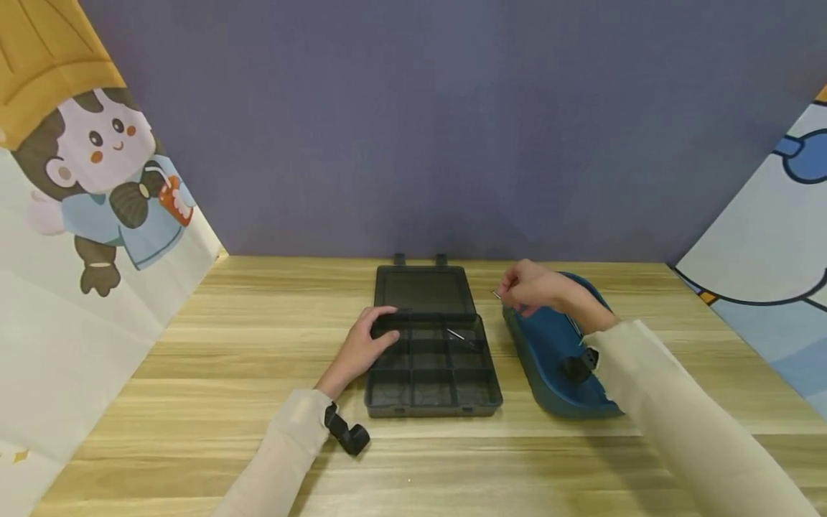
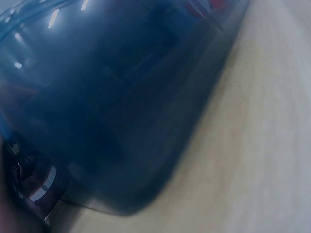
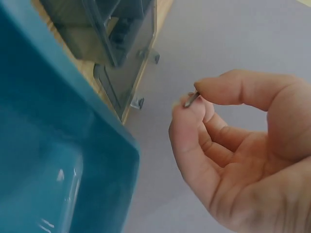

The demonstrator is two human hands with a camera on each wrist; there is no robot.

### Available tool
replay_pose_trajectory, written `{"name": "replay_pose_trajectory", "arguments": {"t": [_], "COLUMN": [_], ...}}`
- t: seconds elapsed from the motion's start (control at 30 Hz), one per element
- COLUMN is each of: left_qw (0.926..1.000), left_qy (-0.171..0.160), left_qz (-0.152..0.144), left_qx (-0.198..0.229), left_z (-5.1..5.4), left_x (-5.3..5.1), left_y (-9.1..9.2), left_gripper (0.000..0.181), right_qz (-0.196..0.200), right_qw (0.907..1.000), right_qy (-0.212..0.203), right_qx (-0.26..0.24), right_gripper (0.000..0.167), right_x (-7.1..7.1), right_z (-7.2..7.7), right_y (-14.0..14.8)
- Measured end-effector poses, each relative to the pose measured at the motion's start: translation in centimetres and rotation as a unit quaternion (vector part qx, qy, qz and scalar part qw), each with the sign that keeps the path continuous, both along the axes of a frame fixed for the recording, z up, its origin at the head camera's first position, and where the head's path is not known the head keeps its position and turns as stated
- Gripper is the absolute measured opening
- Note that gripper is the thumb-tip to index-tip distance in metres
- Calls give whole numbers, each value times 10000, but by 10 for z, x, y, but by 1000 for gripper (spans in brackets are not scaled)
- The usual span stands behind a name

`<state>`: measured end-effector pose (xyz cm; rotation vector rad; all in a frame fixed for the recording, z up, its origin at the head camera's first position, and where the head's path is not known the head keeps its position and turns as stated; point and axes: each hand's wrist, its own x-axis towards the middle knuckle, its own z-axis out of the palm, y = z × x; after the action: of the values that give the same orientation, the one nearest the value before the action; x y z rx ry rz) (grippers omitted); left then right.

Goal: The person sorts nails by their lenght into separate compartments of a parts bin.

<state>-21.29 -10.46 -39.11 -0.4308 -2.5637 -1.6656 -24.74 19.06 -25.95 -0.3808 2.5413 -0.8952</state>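
Observation:
On the table a dark translucent compartment box [image 1: 411,375] lies with its lid [image 1: 423,289] folded back. My left hand [image 1: 362,345] rests on the box's left edge, thumb and forefinger apart. The left wrist view is filled by the box's dark wall [image 2: 121,111]. Over the far left rim of a blue scoop-shaped tray [image 1: 543,337], my right hand [image 1: 533,286] pinches a thin metal pin [image 3: 192,99] between thumb and forefinger. A similar slim metal piece [image 1: 456,334] lies in the box's right-hand compartments. Another thin metal piece [image 1: 573,325] shows in the tray, partly hidden by my wrist.
The wooden table [image 1: 258,345] meets a grey-blue wall panel [image 1: 413,143] just behind the lid. Printed cartoon panels stand at the left [image 1: 39,309] and right [image 1: 762,244]. A narrow strip of table separates the box from the tray.

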Motion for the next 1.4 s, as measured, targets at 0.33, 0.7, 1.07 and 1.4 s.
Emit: {"name": "replay_pose_trajectory", "arguments": {"t": [0.33,0.7,1.07,1.4], "left_qw": [9998,9994,9983,9971], "left_qy": [-2,69,117,69], "left_qz": [210,332,551,761], "left_qx": [-56,-102,-137,-19], "left_z": [-7,-12,-14,-19], "left_x": [-17,-32,-43,-56], "left_y": [5,16,27,40], "left_gripper": [45,44,43,44], "right_qz": [267,595,589,683], "right_qw": [9993,9961,9958,9962], "right_qy": [-245,-650,-678,-390], "right_qx": [99,-10,188,372], "right_gripper": [11,23,17,14], "right_x": [-21,-49,-76,-95], "right_z": [-15,-32,-48,-55], "right_y": [-18,-29,-32,-27]}}
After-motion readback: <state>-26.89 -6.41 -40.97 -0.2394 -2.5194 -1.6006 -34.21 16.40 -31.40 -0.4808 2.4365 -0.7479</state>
